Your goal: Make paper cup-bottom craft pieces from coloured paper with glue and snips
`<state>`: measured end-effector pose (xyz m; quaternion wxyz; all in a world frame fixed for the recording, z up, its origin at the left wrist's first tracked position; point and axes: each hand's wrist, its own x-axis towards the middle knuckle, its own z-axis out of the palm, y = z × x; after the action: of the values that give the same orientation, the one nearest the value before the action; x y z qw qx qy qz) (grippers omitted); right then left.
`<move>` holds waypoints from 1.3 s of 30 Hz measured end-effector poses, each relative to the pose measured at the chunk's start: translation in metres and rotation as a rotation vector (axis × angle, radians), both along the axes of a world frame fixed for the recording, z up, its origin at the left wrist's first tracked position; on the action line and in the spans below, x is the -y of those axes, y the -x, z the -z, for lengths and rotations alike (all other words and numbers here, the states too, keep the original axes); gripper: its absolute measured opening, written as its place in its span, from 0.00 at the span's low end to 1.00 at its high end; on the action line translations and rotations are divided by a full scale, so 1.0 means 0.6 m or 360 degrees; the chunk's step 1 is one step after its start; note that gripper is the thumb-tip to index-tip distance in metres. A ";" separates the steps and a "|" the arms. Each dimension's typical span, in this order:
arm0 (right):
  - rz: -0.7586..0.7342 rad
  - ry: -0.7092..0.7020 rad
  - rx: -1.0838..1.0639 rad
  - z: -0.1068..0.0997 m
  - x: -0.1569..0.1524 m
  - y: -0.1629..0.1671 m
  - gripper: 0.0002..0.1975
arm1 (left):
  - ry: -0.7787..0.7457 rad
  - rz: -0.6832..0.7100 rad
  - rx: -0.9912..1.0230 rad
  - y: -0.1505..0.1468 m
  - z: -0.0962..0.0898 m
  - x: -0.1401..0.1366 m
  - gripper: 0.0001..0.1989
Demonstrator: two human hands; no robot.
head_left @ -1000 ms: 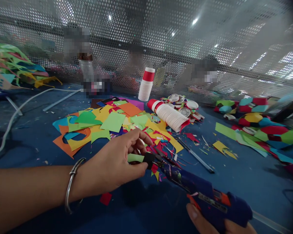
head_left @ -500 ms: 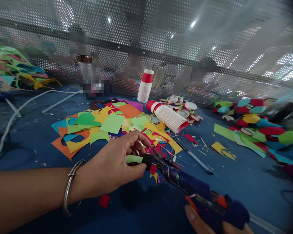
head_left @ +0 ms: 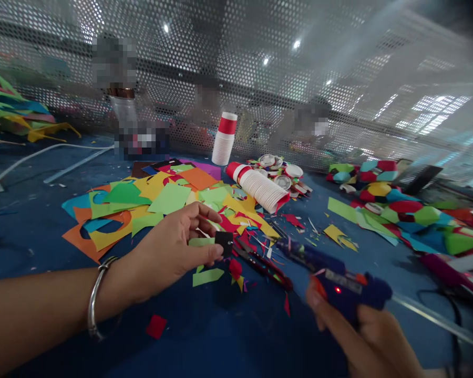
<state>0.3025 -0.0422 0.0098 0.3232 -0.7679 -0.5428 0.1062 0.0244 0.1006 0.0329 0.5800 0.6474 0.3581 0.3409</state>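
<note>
Between thumb and fingers, my left hand (head_left: 181, 236) pinches a small paper piece (head_left: 224, 243), black at its end and light green nearer the palm. A tiny shiny dot shows on the black part. My right hand (head_left: 355, 325) is wrapped round a blue hot glue gun (head_left: 339, 281) with a red light lit and a clear glue stick (head_left: 429, 315) out of its back. The gun's nozzle points left, apart from the paper piece. Scissors (head_left: 262, 262) lie on the table between my hands. Below the left hand rests a light green paper strip (head_left: 208, 277).
A heap of coloured paper scraps (head_left: 169, 197) covers the middle. Behind it stand stacked paper cups (head_left: 223, 142), with another cup stack (head_left: 260, 186) lying down. Multicoloured paper shapes (head_left: 405, 212) sit at right. A perforated metal screen (head_left: 252, 79) closes off the back.
The glue gun has drawn back to the right, away from the black paper end. A shiny dot now shows there. The scissors are more exposed, and the view has shifted a little right.
</note>
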 end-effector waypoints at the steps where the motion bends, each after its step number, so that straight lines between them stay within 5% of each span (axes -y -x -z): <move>1: 0.0017 0.0007 -0.0033 -0.005 -0.011 -0.013 0.23 | 0.0020 -0.0022 0.0021 0.000 0.001 -0.003 0.22; 3: 0.0095 -0.0087 -0.0291 -0.016 -0.040 -0.035 0.26 | 0.0028 -0.0048 0.0050 0.000 0.002 -0.006 0.23; 6: 0.0153 0.0067 -0.0792 -0.035 -0.091 -0.057 0.21 | -0.0009 -0.0062 0.0067 0.001 0.002 -0.007 0.23; 12: 0.0079 0.0201 -0.0810 -0.052 -0.183 -0.063 0.15 | -0.0068 -0.0101 0.0109 0.004 -0.001 -0.012 0.22; 19: 0.0067 0.0526 0.0008 -0.074 -0.230 -0.083 0.26 | -0.0070 -0.0153 0.0094 0.006 0.000 -0.021 0.22; 24: 0.0113 0.0320 0.0825 -0.103 -0.192 -0.026 0.25 | -0.0057 -0.0210 0.0109 0.003 -0.003 -0.027 0.21; 26: -0.0190 0.0231 0.0839 -0.105 -0.171 0.027 0.18 | -0.0071 -0.0238 0.0112 0.001 -0.003 -0.028 0.22; 28: -0.0852 0.0268 0.0605 -0.100 -0.157 0.081 0.12 | -0.0095 -0.0237 0.0122 0.000 -0.004 -0.028 0.22; 30: -0.1241 0.0293 0.0555 -0.091 -0.153 0.126 0.06 | -0.0108 -0.0225 0.0127 0.000 -0.004 -0.028 0.22; 39: -0.1460 0.0525 0.0535 -0.081 -0.172 0.162 0.03 | -0.0217 -0.0242 0.0062 0.000 0.000 -0.032 0.20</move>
<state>0.2054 0.0610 0.0584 0.0262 -0.4979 -0.8443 0.1963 0.0245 0.1199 0.0327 0.5138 0.6496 0.3709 0.4201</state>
